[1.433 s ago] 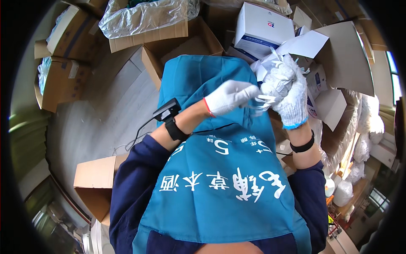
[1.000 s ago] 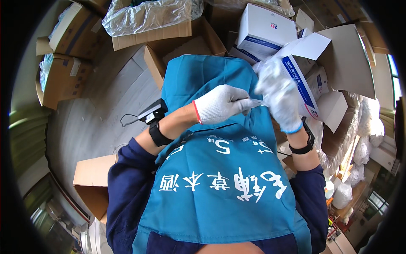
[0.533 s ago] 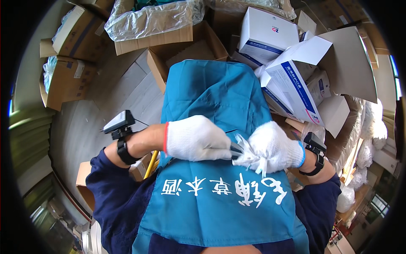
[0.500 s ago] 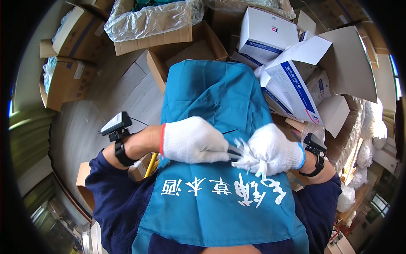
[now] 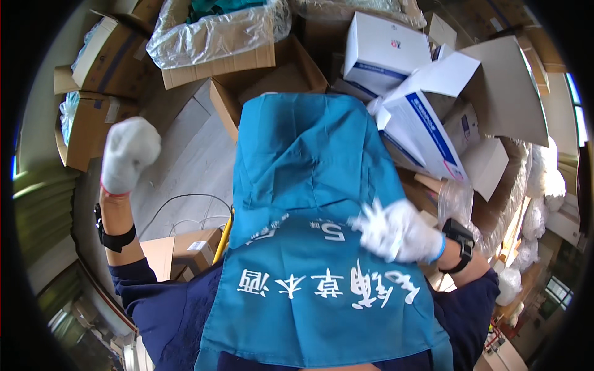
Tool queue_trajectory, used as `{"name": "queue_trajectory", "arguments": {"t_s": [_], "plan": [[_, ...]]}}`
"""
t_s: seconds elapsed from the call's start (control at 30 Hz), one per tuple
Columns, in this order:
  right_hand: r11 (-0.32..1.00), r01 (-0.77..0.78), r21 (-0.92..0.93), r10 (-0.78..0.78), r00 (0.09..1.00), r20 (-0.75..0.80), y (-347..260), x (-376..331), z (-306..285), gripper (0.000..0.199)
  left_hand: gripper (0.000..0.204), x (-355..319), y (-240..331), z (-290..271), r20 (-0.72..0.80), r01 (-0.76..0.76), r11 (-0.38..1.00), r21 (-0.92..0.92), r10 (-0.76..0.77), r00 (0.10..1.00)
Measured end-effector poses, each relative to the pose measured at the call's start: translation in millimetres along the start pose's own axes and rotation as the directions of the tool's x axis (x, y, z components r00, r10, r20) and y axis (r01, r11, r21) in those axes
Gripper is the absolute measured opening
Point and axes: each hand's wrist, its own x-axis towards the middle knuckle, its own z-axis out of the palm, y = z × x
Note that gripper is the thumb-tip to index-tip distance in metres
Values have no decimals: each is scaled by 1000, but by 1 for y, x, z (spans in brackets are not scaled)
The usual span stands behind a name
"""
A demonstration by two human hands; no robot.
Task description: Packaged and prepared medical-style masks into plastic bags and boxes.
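My left hand (image 5: 131, 154), in a white knit glove with a red cuff, is raised out to the far left, well away from the apron. Its fingers are curled closed, and whatever they hold, if anything, is hidden. My right hand (image 5: 405, 232), gloved in white with a blue cuff, is over the right side of the teal apron (image 5: 297, 148). It grips a bunch of white strips (image 5: 373, 226) whose loose ends fan out toward the left. The apron is spread over my lap and carries white lettering.
An open cardboard box (image 5: 272, 77) stands beyond the apron, near a plastic-lined carton (image 5: 216, 43). White and blue boxes (image 5: 387, 46) lie at the right. More cartons (image 5: 102, 127) are stacked at the left; a small box (image 5: 179, 247) and a cable (image 5: 185, 196) lie below my left hand.
My left hand, which held a grey metal tool against the white strips, has swung far out to the left. My right hand stays near the same spot with the strips.
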Motion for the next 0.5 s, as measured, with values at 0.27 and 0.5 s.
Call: {"name": "queue_trajectory", "arguments": {"t_s": [0.27, 0.5], "plan": [[447, 362, 818, 124, 880, -458, -30, 77, -39, 27, 22, 44, -16, 185, 353, 278, 702, -655, -41, 935], [490, 387, 781, 193, 826, -530, -37, 100, -39, 16, 58, 39, -16, 300, 628, 289, 772, -566, 178, 757]]}}
